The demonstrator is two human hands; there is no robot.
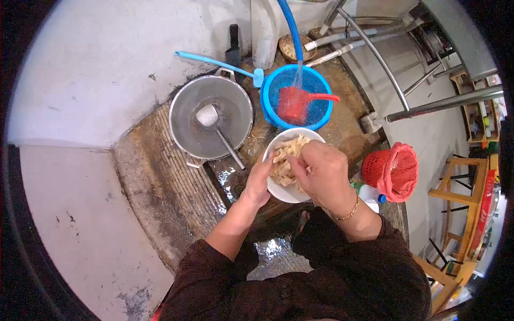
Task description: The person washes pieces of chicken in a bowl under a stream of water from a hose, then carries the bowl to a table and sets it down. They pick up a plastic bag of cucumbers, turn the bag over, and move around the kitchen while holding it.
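Your bowl [285, 193] of pale strips [286, 151] is held over the wet floor, mid-scene. Your left hand [259, 182] clamps its left rim, and your right hand [321, 174] is closed on strips inside. Just beyond, a hose [292, 27] runs water into a blue bucket [266, 104] holding a red scoop [293, 104]. A pot [187, 120] with a ladle [208, 115] stands left, a red basket [393, 171] right.

From here I see a wet, stained concrete floor [160, 187] — dark with grime — set between pale plastered surfaces [80, 69]. Metal pipes [375, 53] cross the upper right. Beyond them stand wooden stools [460, 187] and a cluttered shelf [476, 115] in soft, even light.
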